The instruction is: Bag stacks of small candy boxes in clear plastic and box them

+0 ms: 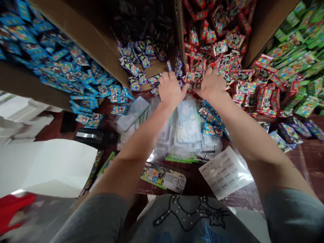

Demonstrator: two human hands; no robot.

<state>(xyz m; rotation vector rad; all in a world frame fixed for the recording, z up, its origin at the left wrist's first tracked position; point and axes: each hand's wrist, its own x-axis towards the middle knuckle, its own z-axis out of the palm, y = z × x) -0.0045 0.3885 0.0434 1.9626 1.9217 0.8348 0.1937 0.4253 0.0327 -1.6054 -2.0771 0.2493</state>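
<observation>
My left hand (171,88) reaches to the front of the middle carton, with bent fingers over small purple candy packets (135,70) and the thumb pointing right. Its fingertips are partly hidden, so what they grip cannot be made out. Beside it, my right hand (213,84) curls its fingers down at the near edge of a pile of red candy packets (246,87), against a red packet (193,77). Below both hands lies a stack of clear plastic bags (188,125) with printed cards. Blue candy packets (212,129) rest on its right side.
Blue packets (60,67) fill the left carton; green packets (298,60) are heaped far right. A sticker sheet (226,173) and a printed header card (164,177) lie nearer me. A black tool (89,135), white paper (48,165) and purple boxes (290,132) flank the work area.
</observation>
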